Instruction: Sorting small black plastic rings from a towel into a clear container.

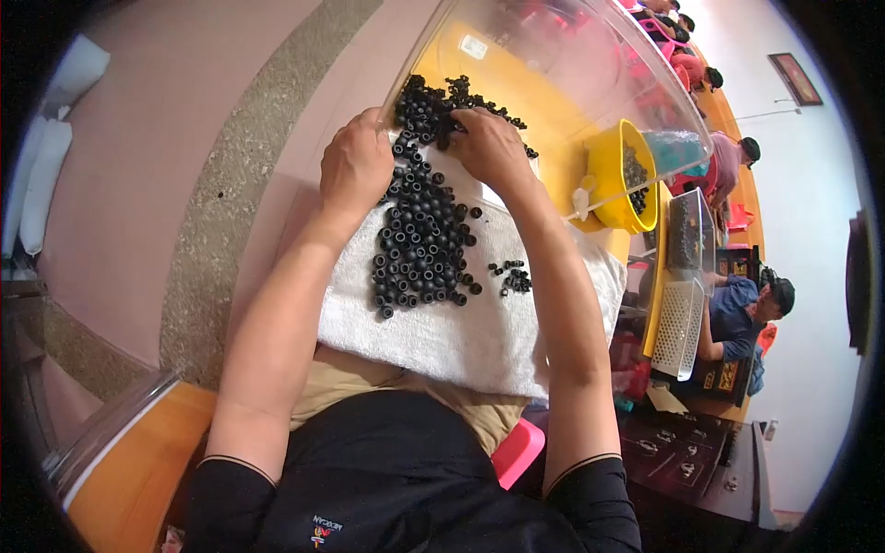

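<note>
A white towel [498,341] lies before me, with many round black hollow caps [424,244] spread across it. At its far side is a heap of smaller black parts [426,103] on the yellow tabletop. My left hand [358,161] is at the heap's left edge, its fingers curled in and the tips hidden. Across from it, my right hand [493,147] reaches into the heap with bent fingers drawn together; what they hold is too small to make out. A little cluster of small black pieces [513,276] sits on the towel, left of my right forearm.
A clear plastic screen [553,83] rises around the far worktop. To the right stands a yellow bucket [599,175] with dark parts inside. Beyond it are a white perforated basket [678,327] and several people seated at tables. A pink stool [518,453] shows beside me.
</note>
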A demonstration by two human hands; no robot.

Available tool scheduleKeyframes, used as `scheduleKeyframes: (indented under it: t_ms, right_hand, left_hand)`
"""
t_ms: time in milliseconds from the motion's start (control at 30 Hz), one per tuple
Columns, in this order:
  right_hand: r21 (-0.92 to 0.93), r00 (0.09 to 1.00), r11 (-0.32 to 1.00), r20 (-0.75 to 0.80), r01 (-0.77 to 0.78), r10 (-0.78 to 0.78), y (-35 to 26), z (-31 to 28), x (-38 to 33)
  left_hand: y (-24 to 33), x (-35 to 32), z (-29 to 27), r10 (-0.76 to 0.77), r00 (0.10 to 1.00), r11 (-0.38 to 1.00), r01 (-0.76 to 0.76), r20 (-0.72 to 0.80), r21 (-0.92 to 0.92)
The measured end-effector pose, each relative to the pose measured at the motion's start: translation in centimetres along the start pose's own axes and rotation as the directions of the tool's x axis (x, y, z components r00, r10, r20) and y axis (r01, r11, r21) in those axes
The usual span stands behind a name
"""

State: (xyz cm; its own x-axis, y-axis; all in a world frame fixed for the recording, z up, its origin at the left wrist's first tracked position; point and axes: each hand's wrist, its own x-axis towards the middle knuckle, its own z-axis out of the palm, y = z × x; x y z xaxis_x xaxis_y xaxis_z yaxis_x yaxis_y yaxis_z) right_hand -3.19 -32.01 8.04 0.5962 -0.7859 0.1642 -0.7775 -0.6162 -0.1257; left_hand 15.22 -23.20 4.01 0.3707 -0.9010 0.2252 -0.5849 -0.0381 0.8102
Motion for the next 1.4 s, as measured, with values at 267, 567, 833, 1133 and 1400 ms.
scheduleKeyframes:
  t_ms: [267,567,833,1133,1400]
  right_hand:
    - [-0.058,0.996,0.996,-0.039,0.074,-0.076,0.5,0.4,0.2]
    - [-0.125,0.975,0.992,-0.222,-0.009,-0.02,0.5,-0.8,0.8]
    - [-0.32,0.998,0.945,-0.001,0.063,-0.067,0.1,-0.3,3.7]
    - [-0.258,0.992,0.964,0.118,0.065,-0.035,1.0,-0.4,4.1]
    - [0.037,0.993,0.992,-0.017,-0.117,0.118,2.3,-1.9,2.5]
  left_hand:
    - [-0.6,-0.1,0.4,0.027,0.999,0.998,-0.03,-0.037,-0.061]
    - [-0.2,-0.2,0.0,0.042,0.999,0.996,-0.044,-0.028,-0.071]
    - [0.0,-0.1,-0.1,0.028,1.0,0.999,-0.028,-0.008,-0.042]
    - [-0.2,-0.1,0.0,0.001,1.0,1.0,-0.001,0.002,-0.006]
    - [-0.2,-0.1,0.0,0.014,1.0,0.999,-0.014,-0.001,-0.029]
